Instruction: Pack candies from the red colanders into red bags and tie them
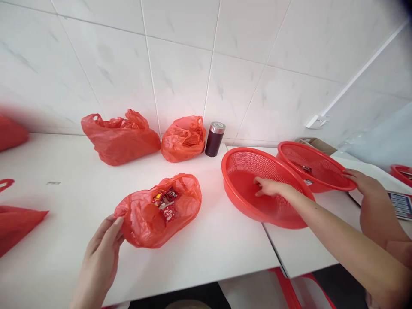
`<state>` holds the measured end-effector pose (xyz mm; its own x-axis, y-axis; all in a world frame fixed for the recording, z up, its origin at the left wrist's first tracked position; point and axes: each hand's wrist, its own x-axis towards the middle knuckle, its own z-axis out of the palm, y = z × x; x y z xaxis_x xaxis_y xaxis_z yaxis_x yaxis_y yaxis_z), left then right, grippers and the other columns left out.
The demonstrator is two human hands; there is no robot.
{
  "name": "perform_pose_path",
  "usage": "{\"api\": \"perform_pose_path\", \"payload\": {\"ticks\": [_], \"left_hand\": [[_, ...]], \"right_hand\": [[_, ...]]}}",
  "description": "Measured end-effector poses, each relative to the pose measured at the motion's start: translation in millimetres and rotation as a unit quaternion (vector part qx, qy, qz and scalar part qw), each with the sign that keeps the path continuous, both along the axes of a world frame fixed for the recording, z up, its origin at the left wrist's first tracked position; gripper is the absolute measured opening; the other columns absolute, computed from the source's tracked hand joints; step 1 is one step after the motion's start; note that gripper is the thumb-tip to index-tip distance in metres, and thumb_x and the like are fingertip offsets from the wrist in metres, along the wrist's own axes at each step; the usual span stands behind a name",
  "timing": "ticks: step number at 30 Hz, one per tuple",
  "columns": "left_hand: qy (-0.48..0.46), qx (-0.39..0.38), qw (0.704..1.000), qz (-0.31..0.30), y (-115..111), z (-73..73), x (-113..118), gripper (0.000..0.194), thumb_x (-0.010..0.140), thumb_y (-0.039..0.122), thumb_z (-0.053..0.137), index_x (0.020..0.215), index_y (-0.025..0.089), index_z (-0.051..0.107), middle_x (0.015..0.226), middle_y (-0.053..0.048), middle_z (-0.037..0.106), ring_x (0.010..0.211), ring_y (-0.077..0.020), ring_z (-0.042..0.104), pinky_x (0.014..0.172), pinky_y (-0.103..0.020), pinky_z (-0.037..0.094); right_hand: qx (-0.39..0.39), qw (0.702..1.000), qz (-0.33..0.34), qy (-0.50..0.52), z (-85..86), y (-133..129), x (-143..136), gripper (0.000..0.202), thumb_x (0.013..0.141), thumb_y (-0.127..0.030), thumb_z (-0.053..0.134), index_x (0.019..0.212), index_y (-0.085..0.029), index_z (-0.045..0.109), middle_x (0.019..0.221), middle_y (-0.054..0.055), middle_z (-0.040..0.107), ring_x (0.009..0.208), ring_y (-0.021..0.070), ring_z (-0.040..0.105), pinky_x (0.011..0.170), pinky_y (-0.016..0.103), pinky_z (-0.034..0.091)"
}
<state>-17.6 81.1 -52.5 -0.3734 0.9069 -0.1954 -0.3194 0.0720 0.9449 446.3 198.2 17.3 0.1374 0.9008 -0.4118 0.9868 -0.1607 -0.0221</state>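
My left hand (104, 242) pinches the near-left rim of a red plastic bag (144, 227) between thumb and fingers. The bag lies open on the white table, and a few small printed packets (167, 206), mostly red, are inside it. My right hand (267, 187) reaches down into a large red mesh-sided plastic basket (247, 208). Its fingers are curled, with a small dark spot by the fingertips; what they hold, if anything, is too small to name. The basket stands tilted to the right of the bag.
Another person's hand (362, 180) rests on the rim of a second red basket (315, 156). Along the wall stand two red bags (125, 141) and a dark tumbler (214, 139). More red plastic (16, 225) lies at left. A table seam runs under the near basket.
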Motion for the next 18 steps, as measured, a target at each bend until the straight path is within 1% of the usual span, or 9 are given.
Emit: {"api": "perform_pose_path", "payload": {"ticks": [3, 4, 6, 9, 10, 11, 13, 15, 18], "left_hand": [[0.026, -0.012, 1.000, 0.000, -1.4, 3.9, -0.1, 0.032, 0.070, 0.054, 0.075, 0.076, 0.026, 0.063, 0.080, 0.003, 0.060, 0.079, -0.0158, 0.057, 0.060, -0.019, 0.049], [0.040, -0.018, 0.999, -0.001, -1.6, 5.2, -0.3, 0.032, 0.070, 0.055, 0.074, 0.077, 0.026, 0.063, 0.082, 0.003, 0.062, 0.081, -0.0164, 0.057, 0.061, -0.020, 0.050], [0.064, -0.032, 0.997, -0.004, -1.2, 7.1, -0.4, 0.033, 0.069, 0.055, 0.075, 0.080, 0.026, 0.064, 0.084, 0.003, 0.064, 0.084, -0.0173, 0.058, 0.066, -0.022, 0.051], [0.077, -0.039, 0.996, -0.013, 1.2, 8.1, 0.8, 0.035, 0.066, 0.053, 0.078, 0.082, 0.024, 0.065, 0.082, 0.002, 0.066, 0.082, -0.0173, 0.059, 0.071, -0.024, 0.050], [0.074, -0.036, 0.997, -0.014, 2.1, 8.2, 1.6, 0.036, 0.066, 0.052, 0.079, 0.081, 0.023, 0.065, 0.082, 0.002, 0.066, 0.081, -0.0171, 0.059, 0.071, -0.024, 0.050], [0.070, -0.031, 0.997, -0.014, 2.9, 8.5, 2.5, 0.035, 0.066, 0.052, 0.079, 0.080, 0.023, 0.065, 0.082, 0.002, 0.067, 0.081, -0.0169, 0.059, 0.071, -0.024, 0.051], [0.061, -0.020, 0.998, -0.012, 3.5, 9.6, 3.8, 0.034, 0.067, 0.051, 0.079, 0.079, 0.023, 0.064, 0.082, 0.002, 0.067, 0.081, -0.0166, 0.059, 0.071, -0.023, 0.051], [0.060, -0.010, 0.998, -0.009, 2.1, 11.0, 3.8, 0.033, 0.067, 0.050, 0.079, 0.080, 0.023, 0.065, 0.084, 0.002, 0.067, 0.083, -0.0163, 0.059, 0.072, -0.022, 0.051], [0.056, -0.002, 0.998, -0.001, -3.6, 11.3, -0.2, 0.035, 0.068, 0.052, 0.078, 0.081, 0.023, 0.065, 0.084, 0.002, 0.066, 0.082, -0.0147, 0.058, 0.074, -0.020, 0.052]], "right_hand": [[0.005, 0.998, -0.008, 0.067, -7.2, -2.6, 5.5, 0.008, 0.075, -0.014, 0.065, 0.082, -0.017, 0.063, 0.083, 0.007, 0.067, 0.070, 0.0189, 0.063, 0.061, 0.029, 0.048], [0.020, 0.995, -0.009, 0.093, -4.1, -1.4, 2.2, 0.004, 0.077, -0.013, 0.063, 0.080, -0.017, 0.062, 0.083, 0.007, 0.067, 0.070, 0.0185, 0.063, 0.060, 0.028, 0.048], [0.068, 0.987, -0.008, 0.146, 9.1, 1.2, -14.1, 0.004, 0.085, -0.018, 0.056, 0.088, -0.017, 0.059, 0.092, 0.009, 0.067, 0.074, 0.0169, 0.065, 0.060, 0.026, 0.049], [0.154, 0.952, 0.029, 0.265, 34.7, -2.4, -63.9, 0.014, 0.094, -0.031, 0.047, 0.103, -0.021, 0.052, 0.105, 0.007, 0.064, 0.079, 0.0132, 0.067, 0.062, 0.023, 0.052], [0.175, 0.922, 0.061, 0.341, 40.9, -5.9, -85.7, 0.016, 0.093, -0.034, 0.049, 0.103, -0.021, 0.051, 0.103, 0.007, 0.065, 0.077, 0.0137, 0.067, 0.061, 0.024, 0.052], [0.176, 0.897, 0.089, 0.395, 44.6, -9.7, -108.7, 0.016, 0.092, -0.035, 0.052, 0.100, -0.021, 0.051, 0.097, 0.005, 0.066, 0.071, 0.0138, 0.067, 0.058, 0.024, 0.051], [0.169, 0.868, 0.149, 0.443, 43.3, -15.9, -153.8, 0.021, 0.091, -0.037, 0.054, 0.107, -0.024, 0.049, 0.102, 0.003, 0.067, 0.073, 0.0128, 0.067, 0.062, 0.025, 0.052], [0.184, 0.882, 0.204, 0.382, 31.1, -17.4, -191.7, 0.026, 0.091, -0.041, 0.054, 0.112, -0.025, 0.049, 0.114, 0.003, 0.065, 0.086, 0.0133, 0.067, 0.072, 0.026, 0.052], [0.175, 0.921, 0.261, 0.229, 2.6, -11.7, -227.4, 0.020, 0.092, -0.036, 0.054, 0.106, -0.023, 0.056, 0.112, 0.006, 0.068, 0.100, 0.0180, 0.065, 0.083, 0.030, 0.048]]}}
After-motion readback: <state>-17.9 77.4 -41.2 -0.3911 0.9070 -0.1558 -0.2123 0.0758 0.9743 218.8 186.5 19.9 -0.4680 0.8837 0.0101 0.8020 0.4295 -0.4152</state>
